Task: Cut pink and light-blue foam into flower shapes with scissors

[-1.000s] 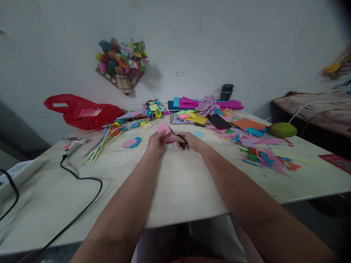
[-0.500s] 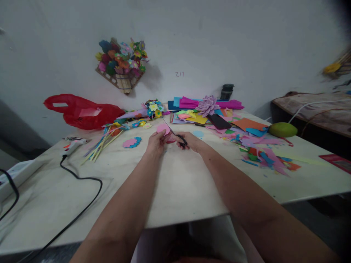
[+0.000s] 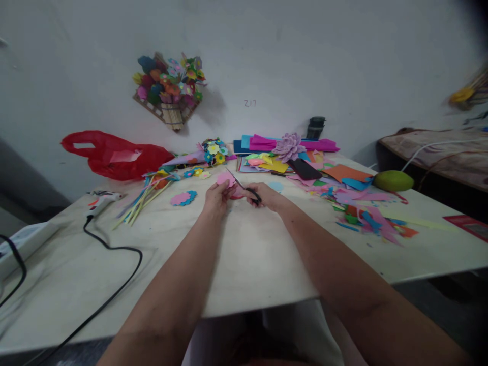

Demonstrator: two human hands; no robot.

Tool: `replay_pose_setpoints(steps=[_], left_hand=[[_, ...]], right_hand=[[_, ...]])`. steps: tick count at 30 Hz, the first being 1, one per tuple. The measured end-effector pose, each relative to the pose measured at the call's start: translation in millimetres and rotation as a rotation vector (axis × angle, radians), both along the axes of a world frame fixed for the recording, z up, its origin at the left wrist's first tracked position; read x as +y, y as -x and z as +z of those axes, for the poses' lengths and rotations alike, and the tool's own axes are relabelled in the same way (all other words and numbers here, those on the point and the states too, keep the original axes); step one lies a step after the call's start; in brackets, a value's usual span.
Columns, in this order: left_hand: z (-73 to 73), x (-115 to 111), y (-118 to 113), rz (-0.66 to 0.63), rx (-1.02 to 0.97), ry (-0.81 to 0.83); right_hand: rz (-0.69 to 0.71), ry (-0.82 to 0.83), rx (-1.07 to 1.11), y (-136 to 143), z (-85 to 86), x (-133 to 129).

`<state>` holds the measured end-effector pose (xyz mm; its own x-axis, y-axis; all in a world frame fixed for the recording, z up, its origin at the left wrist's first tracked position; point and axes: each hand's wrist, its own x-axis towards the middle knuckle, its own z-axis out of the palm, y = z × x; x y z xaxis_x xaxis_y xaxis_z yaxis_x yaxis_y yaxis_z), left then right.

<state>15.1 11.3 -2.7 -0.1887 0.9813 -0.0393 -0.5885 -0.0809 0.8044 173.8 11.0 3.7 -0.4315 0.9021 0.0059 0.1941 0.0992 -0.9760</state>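
My left hand point(image 3: 218, 197) pinches a pink scalloped piece point(image 3: 225, 179) above the middle of the table. Black-handled scissors point(image 3: 254, 197) are gripped in my right hand point(image 3: 267, 197), their blades pointing up and left beside the pink piece's right edge. Between the two hands shows a darker pink piece point(image 3: 237, 192); whether it is held or lies on the table is hard to tell. Left of my left hand lie a pink and blue scalloped pair point(image 3: 183, 198). A light blue round piece point(image 3: 276, 187) rests just behind my right hand.
A glue gun point(image 3: 102, 201) with a black cord and a white power strip point(image 3: 26, 244) are at left. Behind them sits a red bag point(image 3: 118, 157). Coloured scraps point(image 3: 373, 223), a dark phone point(image 3: 305, 169) and a green-yellow fruit point(image 3: 393, 180) lie on the right.
The pink piece and my left fingers have shifted very slightly left. More of the darker pink piece shows between the hands.
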Motion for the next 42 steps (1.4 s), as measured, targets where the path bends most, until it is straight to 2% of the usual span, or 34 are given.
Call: replay_pose_setpoints(steps=[6,13,18,29,42], left_hand=[[-1.8,1.4,2.6,0.026,-0.003,-0.038],[0.5,-1.6,1.8,0.024,0.055,-0.067],[1.2,-3.4,0.8,-0.024,0.095,-0.089],[-0.5,-2.3,1.1,-0.027,0.074,-0.114],[1.0,0.3,-2.3,0.052,-0.067,-0.037]], right_hand=[[0.079,0.025,0.014,-5.5,2.1,-2.2],[0.085,-0.009,0.043,-9.5,3.5,-3.5],[0.105,-0.019,0.061,-11.3,0.8,-0.8],[0.13,-0.031,0.039,-12.4,-2.5,3.0],[0.037,-0.011,0.012,0.6,-0.6,-1.0]])
